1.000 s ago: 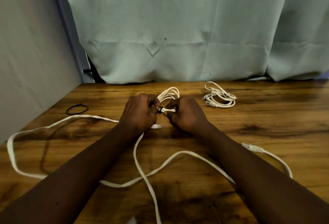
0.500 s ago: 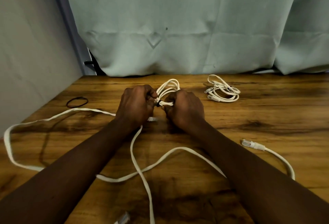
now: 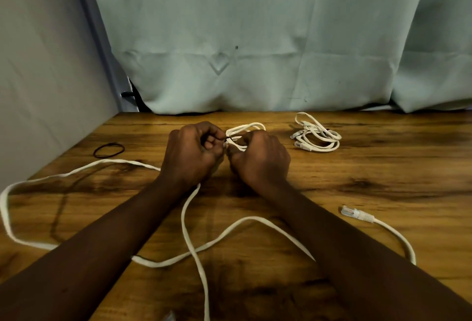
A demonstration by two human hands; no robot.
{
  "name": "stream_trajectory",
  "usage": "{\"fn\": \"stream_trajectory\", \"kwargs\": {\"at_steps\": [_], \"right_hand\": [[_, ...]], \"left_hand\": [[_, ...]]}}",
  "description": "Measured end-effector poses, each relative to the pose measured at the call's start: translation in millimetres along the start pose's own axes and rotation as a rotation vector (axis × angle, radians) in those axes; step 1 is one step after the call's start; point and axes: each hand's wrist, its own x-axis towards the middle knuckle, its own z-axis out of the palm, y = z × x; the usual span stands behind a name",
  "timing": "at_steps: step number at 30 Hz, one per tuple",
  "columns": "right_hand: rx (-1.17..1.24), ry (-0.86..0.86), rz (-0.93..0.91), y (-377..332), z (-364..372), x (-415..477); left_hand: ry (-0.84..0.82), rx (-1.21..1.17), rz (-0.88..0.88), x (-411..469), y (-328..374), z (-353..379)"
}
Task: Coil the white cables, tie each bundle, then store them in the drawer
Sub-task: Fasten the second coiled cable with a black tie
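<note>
two coiled bundles (image 3: 245, 127) (image 3: 317, 139), one loose band (image 3: 110, 144)

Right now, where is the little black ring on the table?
In the head view, the black ring lies flat on the wooden table, far left, left of the left hand and beyond the loose white cable.

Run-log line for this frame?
step: tying; left hand: pinches black tie; right hand: grips coil; second bundle: lies on table

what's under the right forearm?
The loose cable on the table runs under it; that stretch is hidden. A plug shows on the far side.
</note>
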Motion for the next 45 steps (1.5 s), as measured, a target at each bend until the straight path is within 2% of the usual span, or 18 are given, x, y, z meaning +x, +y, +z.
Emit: {"fn": "stream_trajectory", "kwargs": {"at_steps": [2,6,9,19,29,36,41,45], "right_hand": [[0.001,0.004,0.006,0.7,0.6,1.4],[0.024,-0.017,-0.014,3.2,7.0,4.4],[0.047,-0.029,-0.054,5.9,15.5,5.2],[0.068,-0.033,-0.094,5.4,18.6,7.3],[0.156,-0.003,-0.157,3.4,14.7,3.7],[0.216,0.031,-0.227,-1.9,14.5,0.6],[0.261,0.137,-0.296,-1.4,10.3,-0.9],[0.413,0.174,-0.312,-1.1,8.8,-3.4]], "left_hand": [[0.003,-0.045,-0.062,-0.2,0.6,3.1],[0.001,-0.227,-0.303,2.9,-9.9,6.6],[-0.03,-0.316,-0.375,5.2,-14.0,3.9],[-0.04,-0.203,-0.454,9.2,-5.1,4.0],[-0.029,-0.435,-0.573,15.1,4.3,-8.5],[0.08,-0.579,-0.613,11.0,6.1,-9.1],[0.237,-0.608,-0.599,3.3,7.7,5.8],[0.312,-0.81,-0.574,0.8,16.4,10.8]]}}
